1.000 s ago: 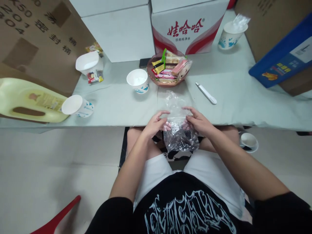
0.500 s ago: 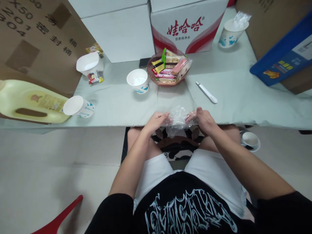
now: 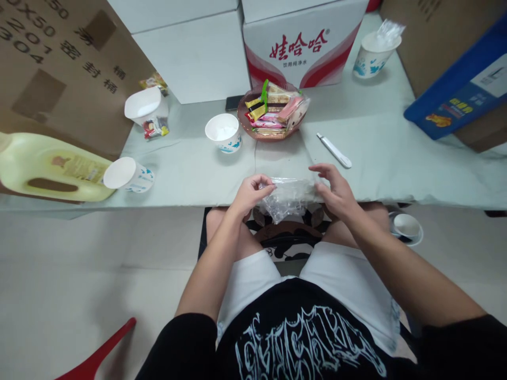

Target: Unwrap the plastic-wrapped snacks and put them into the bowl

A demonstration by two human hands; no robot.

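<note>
A crumpled clear plastic sheet or bag (image 3: 287,200) hangs at the table's front edge, above my lap. My left hand (image 3: 253,192) pinches its left upper corner between thumb and fingers. At the other side, my right hand (image 3: 335,187) has its thumb and fingers apart, with the plastic's right end close to the thumb; whether it touches is unclear. Beyond my right hand lies a white utility knife (image 3: 334,150). Past my left hand stands a paper cup (image 3: 224,132) with something white inside, beside a brown glass bowl (image 3: 273,136) of wrapped snacks.
A yellow jug (image 3: 59,164) and a tipped paper cup (image 3: 129,175) are on the left, near a white tub (image 3: 146,105). White cartons (image 3: 303,47) line the back. On the right are a cup with plastic (image 3: 372,58) and a blue box (image 3: 459,87).
My right hand's fingers have spread apart and lifted from their pinch on the plastic. The plastic has opened out wider and hangs lower, with my left hand still pinching it.
</note>
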